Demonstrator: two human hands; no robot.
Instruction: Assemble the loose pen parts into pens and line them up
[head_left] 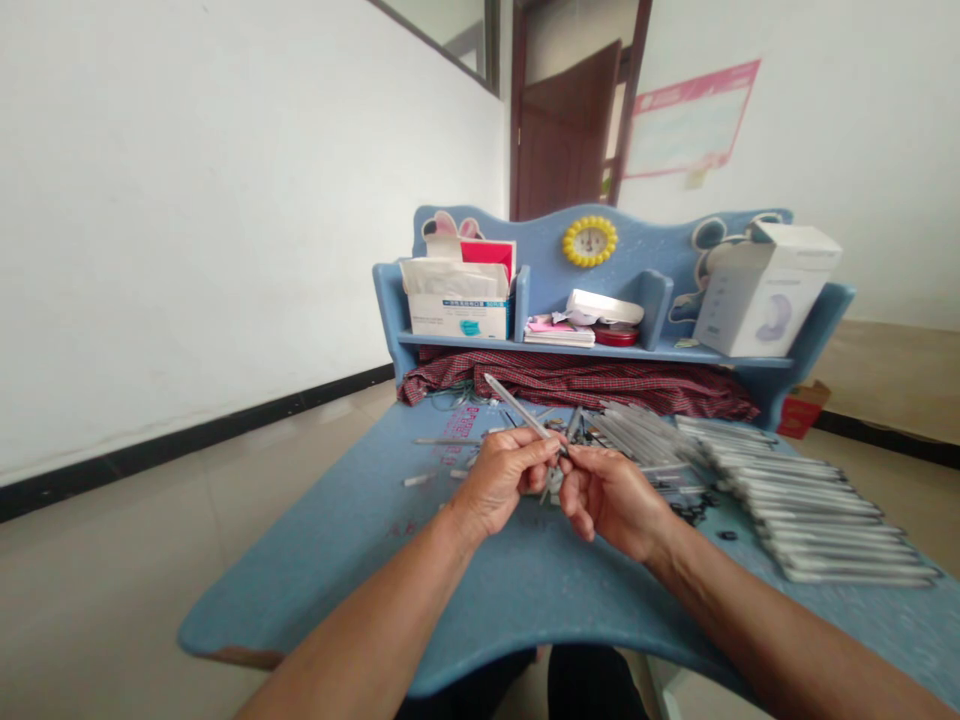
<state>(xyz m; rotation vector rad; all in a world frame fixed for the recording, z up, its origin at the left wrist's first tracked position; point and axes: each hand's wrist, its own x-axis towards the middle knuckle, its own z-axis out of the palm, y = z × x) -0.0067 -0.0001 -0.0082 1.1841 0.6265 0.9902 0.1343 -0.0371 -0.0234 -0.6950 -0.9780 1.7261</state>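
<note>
A clear, pale pen barrel [517, 405] slants up and to the left from my two hands, which meet above the desk. My left hand [504, 478] is closed, its thumb and fingers pinching the barrel near its lower end. Fingertips of my right hand [611, 497] press together at that same end, where a small dark bit shows; its kind is too small to make out. Behind the hands lie loose pen parts, partly hidden. Many clear pen barrels [645, 435] lie in a heap to the right, beside a neat row of pens with dark ends [832, 515].
Small black parts [697, 505] are scattered right of my hands on the blue desk [337, 590]. A plaid cloth [577, 380] lies under the shelf. The shelf holds a mask box [459, 312], a white box [769, 290] and a yellow clock [590, 242].
</note>
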